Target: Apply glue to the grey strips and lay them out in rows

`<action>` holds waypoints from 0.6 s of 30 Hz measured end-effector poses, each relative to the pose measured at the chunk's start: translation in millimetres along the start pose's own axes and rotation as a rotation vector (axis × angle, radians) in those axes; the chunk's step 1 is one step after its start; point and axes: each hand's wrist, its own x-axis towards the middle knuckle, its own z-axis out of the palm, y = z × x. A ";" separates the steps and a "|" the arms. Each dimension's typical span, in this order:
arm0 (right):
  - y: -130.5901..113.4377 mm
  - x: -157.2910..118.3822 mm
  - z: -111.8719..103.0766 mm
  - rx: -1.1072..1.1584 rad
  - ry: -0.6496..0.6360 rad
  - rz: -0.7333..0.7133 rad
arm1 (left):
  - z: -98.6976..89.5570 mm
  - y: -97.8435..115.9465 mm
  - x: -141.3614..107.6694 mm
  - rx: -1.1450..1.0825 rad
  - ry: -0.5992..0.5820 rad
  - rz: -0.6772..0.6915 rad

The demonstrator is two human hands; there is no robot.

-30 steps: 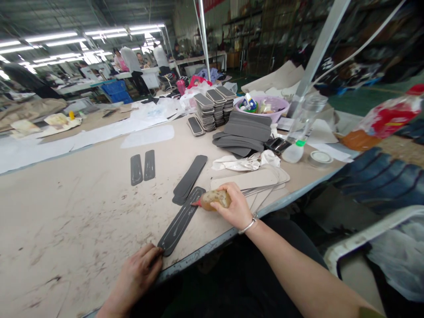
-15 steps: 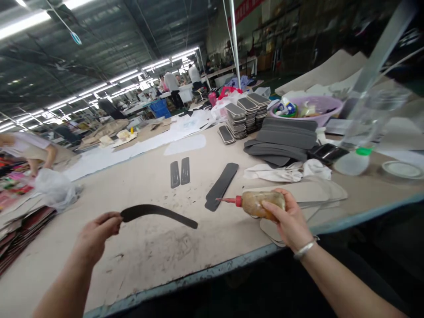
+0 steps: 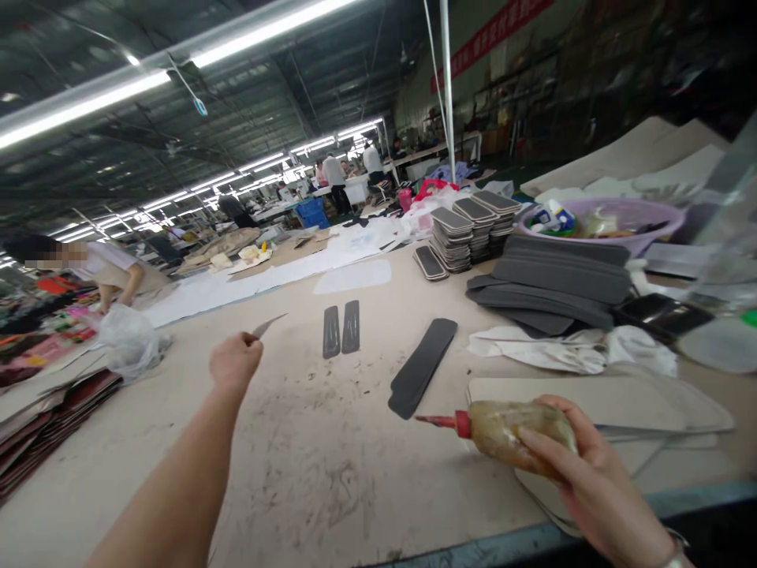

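Observation:
My left hand [image 3: 236,361] is closed on a thin strip [image 3: 269,324], seen nearly edge-on above the table, left of two small dark pieces [image 3: 341,330] with shiny streaks on them. My right hand [image 3: 591,465] grips a bottle [image 3: 517,435] of amber liquid, lying sideways with its red nozzle pointing left. The nozzle tip is close to the lower end of some overlapping dark grey strips [image 3: 423,367] on the table.
Stacked small pale-edged pieces [image 3: 453,230], a pile of dark grey strips [image 3: 550,276], a white cloth [image 3: 538,349] and a purple basin [image 3: 603,213] occupy the right side. A person [image 3: 112,272] leans over the table at the left, beside a plastic bag [image 3: 131,343].
My left hand has moved forward with the strip, which has turned from its broad dark side to nearly edge-on. The view has shifted; my right hand still holds the bottle near the overlapping strips.

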 end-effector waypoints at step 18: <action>12.4 2.1 -18.1 -0.079 -0.033 0.172 | 135.9 13.8 -63.4 -0.067 0.008 0.055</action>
